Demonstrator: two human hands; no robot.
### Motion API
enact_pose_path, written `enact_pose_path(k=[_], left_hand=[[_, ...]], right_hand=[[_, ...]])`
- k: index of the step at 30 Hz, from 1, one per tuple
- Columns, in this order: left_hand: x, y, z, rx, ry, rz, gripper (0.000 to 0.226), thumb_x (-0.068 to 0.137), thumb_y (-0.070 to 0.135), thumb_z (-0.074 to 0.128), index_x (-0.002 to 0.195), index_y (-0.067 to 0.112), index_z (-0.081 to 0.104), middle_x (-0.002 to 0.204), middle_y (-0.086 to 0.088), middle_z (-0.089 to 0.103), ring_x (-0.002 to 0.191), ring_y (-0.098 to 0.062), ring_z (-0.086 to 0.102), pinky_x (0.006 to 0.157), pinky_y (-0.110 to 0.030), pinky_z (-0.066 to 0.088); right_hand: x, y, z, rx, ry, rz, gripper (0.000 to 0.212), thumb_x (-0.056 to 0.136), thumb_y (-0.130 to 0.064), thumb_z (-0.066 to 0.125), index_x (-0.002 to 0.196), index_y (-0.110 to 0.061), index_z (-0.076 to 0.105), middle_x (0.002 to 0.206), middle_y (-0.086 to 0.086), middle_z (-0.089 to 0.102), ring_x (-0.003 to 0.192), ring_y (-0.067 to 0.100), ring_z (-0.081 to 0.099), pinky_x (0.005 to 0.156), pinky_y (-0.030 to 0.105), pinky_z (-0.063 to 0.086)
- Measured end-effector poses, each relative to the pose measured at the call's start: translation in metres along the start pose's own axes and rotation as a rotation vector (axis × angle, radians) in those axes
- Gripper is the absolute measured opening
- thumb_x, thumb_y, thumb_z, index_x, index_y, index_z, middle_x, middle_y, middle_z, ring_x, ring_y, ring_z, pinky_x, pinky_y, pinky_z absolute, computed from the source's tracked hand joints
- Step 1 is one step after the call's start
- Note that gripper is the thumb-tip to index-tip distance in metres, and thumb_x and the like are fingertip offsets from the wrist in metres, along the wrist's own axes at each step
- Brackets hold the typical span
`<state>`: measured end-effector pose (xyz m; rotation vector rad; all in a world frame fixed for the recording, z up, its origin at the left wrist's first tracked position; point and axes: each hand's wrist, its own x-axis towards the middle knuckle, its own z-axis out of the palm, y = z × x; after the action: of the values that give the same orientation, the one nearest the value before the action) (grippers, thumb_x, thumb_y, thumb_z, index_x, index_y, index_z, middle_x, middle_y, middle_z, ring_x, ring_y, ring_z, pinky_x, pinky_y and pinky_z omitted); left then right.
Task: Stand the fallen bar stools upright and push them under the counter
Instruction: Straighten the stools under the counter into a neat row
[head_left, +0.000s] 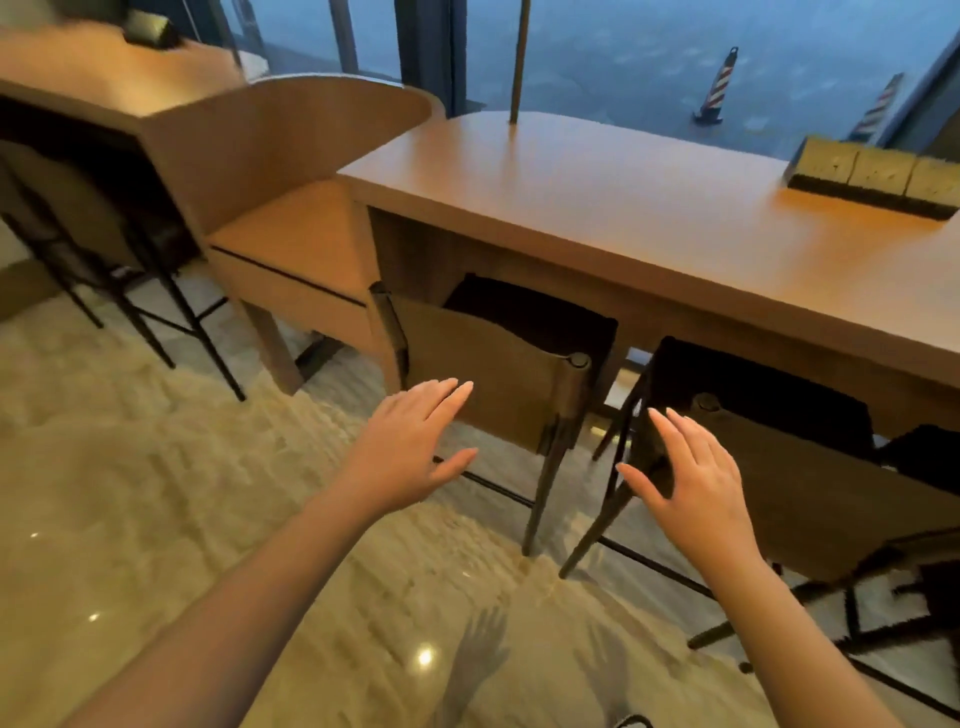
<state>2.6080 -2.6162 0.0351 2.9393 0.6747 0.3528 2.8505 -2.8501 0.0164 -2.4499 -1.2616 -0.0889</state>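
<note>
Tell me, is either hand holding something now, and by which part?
Nothing is held. The left hand and right hand are both open, near the stools' backrests.

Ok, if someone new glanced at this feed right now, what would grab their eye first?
Probably the two bare hands held out mid-frame, the left hand and right hand, both with fingers spread and holding nothing. Just beyond them, two upright bar stools, the left stool and right stool, have their seats tucked under the wooden counter. Past the window, a striped traffic cone stands outside.
</note>
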Motion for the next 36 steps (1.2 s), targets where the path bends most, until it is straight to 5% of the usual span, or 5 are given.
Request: enact_pose_path(k=[8,21,36], left_hand=[[-0.079,-0.118,-0.041,0.042,0.044,-0.325,0.082,0.09,0.07,0.024,0.156,0.021,0.021,0.158,-0.001,0.031,0.144,-0.021,0.028,0.115,-0.04,0.027],[-0.111,-0.297,-0.116,0.165,0.149,-0.745,0.082,0.089,0.067,0.04,0.155,0.024,0.02,0.156,-0.003,0.033,0.141,-0.024,0.032,0.112,-0.045,0.031],[-0.149,-0.499,-0.193,0.24,0.232,-0.991,0.083,0.087,0.062,0.043,0.153,0.015,0.028,0.151,-0.012,0.041,0.137,-0.032,0.039,0.109,-0.049,0.034]], right_hand=[[0.061,-0.156,0.045,0.12,-0.05,-0.262,0.075,0.089,-0.066,0.046,0.151,-0.027,0.029,0.154,0.002,0.036,0.144,0.021,0.027,0.117,0.044,0.022],[0.211,-0.345,0.122,0.359,-0.17,-0.563,0.074,0.091,-0.067,0.043,0.152,-0.031,0.024,0.156,-0.004,0.03,0.145,0.017,0.022,0.118,0.043,0.018],[0.346,-0.597,0.207,0.487,-0.269,-0.811,0.075,0.09,-0.068,0.041,0.152,-0.03,0.024,0.158,-0.006,0.026,0.146,0.012,0.016,0.119,0.039,0.016]])
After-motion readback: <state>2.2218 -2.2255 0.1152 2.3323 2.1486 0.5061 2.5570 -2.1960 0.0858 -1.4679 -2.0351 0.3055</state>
